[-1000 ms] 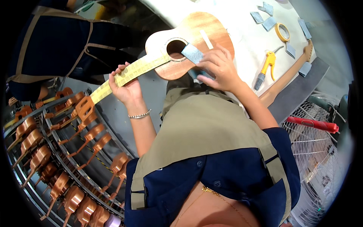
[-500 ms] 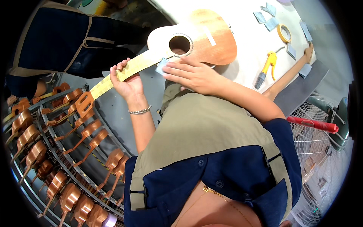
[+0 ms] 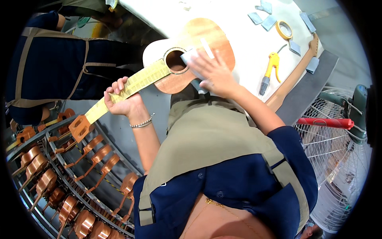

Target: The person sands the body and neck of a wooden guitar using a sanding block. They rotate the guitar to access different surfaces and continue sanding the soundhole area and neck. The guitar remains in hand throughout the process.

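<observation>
A small unvarnished ukulele (image 3: 211,38) lies at an angle, its body over the white table's corner and its neck pointing down-left. Yellow tape covers the fretboard (image 3: 139,81). My left hand (image 3: 123,97) is closed around the neck, not far from the slotted headstock (image 3: 80,128). Under the outstretched fingers of my right hand (image 3: 217,77), slightly blurred, is a pale blue piece of sandpaper (image 3: 188,57). It rests on the ukulele's top, at the right edge of the sound hole (image 3: 175,60). A pale strip (image 3: 207,48) sits further along the top.
On the table (image 3: 234,44) lie several blue sandpaper pieces (image 3: 269,22), a tape roll (image 3: 284,30) and a yellow air gun (image 3: 273,63). A wooden neck (image 3: 292,79) lies along the right. Beyond is a fan (image 3: 330,155). Racked instruments (image 3: 101,153) and another person (image 3: 47,67) are at left.
My right hand and the sandpaper have moved from beside the neck joint to the far side of the sound hole. The ukulele sits further left in view, my left hand still on its neck.
</observation>
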`<action>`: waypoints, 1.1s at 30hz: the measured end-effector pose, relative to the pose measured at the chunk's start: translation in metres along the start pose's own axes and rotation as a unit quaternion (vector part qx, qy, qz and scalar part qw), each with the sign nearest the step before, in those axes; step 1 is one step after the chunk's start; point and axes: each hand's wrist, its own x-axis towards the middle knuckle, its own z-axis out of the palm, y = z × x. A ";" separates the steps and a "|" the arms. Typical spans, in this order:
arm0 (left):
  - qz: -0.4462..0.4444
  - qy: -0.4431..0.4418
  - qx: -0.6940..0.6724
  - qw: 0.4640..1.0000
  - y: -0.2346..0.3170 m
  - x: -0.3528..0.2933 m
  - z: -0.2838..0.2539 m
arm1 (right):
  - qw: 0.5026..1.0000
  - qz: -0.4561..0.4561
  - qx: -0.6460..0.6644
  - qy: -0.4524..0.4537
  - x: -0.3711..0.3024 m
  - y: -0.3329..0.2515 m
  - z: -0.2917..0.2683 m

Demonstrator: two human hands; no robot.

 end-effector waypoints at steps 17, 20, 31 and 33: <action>-0.171 -0.357 0.043 0.917 -0.032 0.034 0.126 | 0.974 0.001 0.018 0.226 0.035 0.071 -0.018; -0.229 -0.446 0.060 0.863 -0.035 0.039 0.165 | 0.964 -0.129 -0.108 0.205 0.065 0.049 -0.069; -0.282 -0.484 0.105 0.822 -0.050 0.048 0.195 | 0.956 -0.095 -0.052 0.271 0.079 0.045 -0.057; -0.285 -0.470 0.093 0.830 -0.047 0.057 0.191 | 0.945 -0.089 -0.104 0.297 0.073 0.061 -0.031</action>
